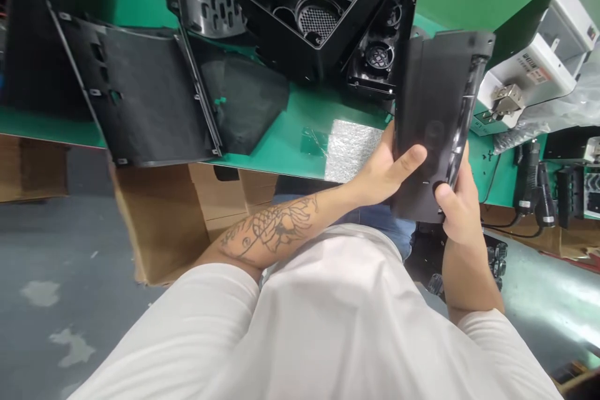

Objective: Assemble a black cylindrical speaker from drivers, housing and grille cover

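A long black plastic housing panel [429, 112] is held up over the front edge of the bench, tilted so its curved side edge faces right. My left hand [391, 169] grips its left edge, thumb laid across the face and fingers hidden behind. On the lower right edge, my right hand [458, 200] closes round the panel with its thumb pressing near the bottom corner. Behind the panel lies a black plate with round fan grilles [379, 56], partly covered by it. A silvery foil-like sheet [351, 150] lies on the bench beside my left hand.
On the green bench [307, 100] stand a large black box with round mesh openings [323, 19] and a black curved panel [145, 94] overhanging the front edge. White metal units [534, 62] and black power screwdrivers [527, 175] are at right. A cardboard box [159, 219] stands below.
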Tool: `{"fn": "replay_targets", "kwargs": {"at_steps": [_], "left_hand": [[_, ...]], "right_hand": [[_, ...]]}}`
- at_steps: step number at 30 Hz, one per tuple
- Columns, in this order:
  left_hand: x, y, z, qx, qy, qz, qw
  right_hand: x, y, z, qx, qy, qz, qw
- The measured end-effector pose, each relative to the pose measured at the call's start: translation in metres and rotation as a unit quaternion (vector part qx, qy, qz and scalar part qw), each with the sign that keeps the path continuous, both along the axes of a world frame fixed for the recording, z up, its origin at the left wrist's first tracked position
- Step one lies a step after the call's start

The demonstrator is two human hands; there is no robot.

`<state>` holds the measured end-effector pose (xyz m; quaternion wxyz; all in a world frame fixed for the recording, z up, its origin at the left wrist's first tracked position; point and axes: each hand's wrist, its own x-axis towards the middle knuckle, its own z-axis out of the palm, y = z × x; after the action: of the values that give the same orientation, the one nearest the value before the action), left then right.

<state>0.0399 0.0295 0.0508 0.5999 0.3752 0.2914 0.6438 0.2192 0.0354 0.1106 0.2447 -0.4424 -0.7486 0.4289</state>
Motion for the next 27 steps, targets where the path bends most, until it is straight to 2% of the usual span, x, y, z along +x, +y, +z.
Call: {"fn": "replay_targets", "kwargs": {"at_steps": [3,7,10,13,17,19,23,27], "left_hand": [[0.007,0.008,0.001,-0.004,-0.016,-0.001,1.000],[0.006,-0.002,-0.002,-0.015,0.011,0.012,1.000],[-0.002,-0.016,-0.005,-0.021,0.061,-0.029,0.998],[-0.009,-0.031,-0.006,-0.045,0.092,-0.096,0.990],[-0.011,-0.049,-0.009,-0.136,-0.031,-0.178,0.974],[-0.011,-0.056,-0.011,-0.169,-0.077,-0.175,0.967],[-0.016,-0.065,-0.014,-0.184,-0.149,-0.156,0.959],[-0.029,-0.066,-0.019,-0.208,-0.138,-0.191,0.949]], "right_hand": [[0.003,0.005,-0.003,0.039,-0.011,0.005,0.999],[0.014,-0.001,-0.009,0.158,-0.040,0.043,0.986],[0.027,-0.007,-0.008,0.200,-0.089,0.083,0.972],[0.040,-0.006,-0.002,0.248,-0.136,0.119,0.952],[0.044,0.012,0.012,0.267,-0.158,0.195,0.930],[0.042,0.024,0.019,0.275,-0.175,0.222,0.919],[0.034,0.044,0.026,0.306,-0.209,0.263,0.891],[0.025,0.055,0.026,0.309,-0.225,0.301,0.874]]}}
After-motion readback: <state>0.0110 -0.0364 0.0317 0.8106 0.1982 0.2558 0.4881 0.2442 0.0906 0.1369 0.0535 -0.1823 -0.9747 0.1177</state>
